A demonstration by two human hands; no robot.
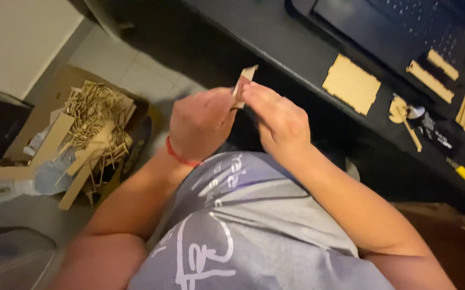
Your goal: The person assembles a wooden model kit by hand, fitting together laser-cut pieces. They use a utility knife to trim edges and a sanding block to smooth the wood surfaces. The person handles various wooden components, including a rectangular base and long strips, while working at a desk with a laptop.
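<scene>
Thin wooden strip, pinched between left hand and right hand held together above the lap, beside black desk bearing flat notched wooden panel and laptop; cardboard box of wood scraps on floor.

- A grey short-sleeved T-shirt covers the torso, printed with white line drawing and lettering.
- A thin red cord bracelet circles the left wrist.
- Both forearms are bare, with no sleeves, gloves, rings or watch showing.
</scene>
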